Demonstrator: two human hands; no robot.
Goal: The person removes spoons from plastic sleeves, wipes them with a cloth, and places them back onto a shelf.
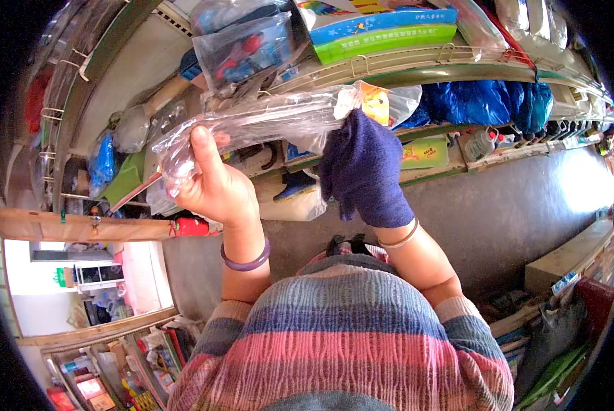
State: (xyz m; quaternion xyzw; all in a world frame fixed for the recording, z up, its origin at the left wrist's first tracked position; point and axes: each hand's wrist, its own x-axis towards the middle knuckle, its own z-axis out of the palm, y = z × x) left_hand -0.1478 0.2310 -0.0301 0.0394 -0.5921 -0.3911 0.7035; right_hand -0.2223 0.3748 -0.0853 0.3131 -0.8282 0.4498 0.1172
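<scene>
A clear plastic bag [272, 116] is stretched sideways between my two hands, in front of the shelves. My bare left hand [214, 181], with a purple bangle at the wrist, grips the bag's left end between thumb and fingers. On my right hand [365, 168] is a dark blue knitted glove. It is closed on the bag's other end, just below an orange and white label [374, 103]. The glove hides the right fingertips. I cannot make out anything inside the bag.
Curved shelves run ahead, carrying a blue and green box [382, 34] and a plastic-wrapped pack [245, 55]. Blue plastic bags [468, 103] hang at the right. A wooden-framed opening [88, 274] is at left, and a low cabinet [570, 257] at right.
</scene>
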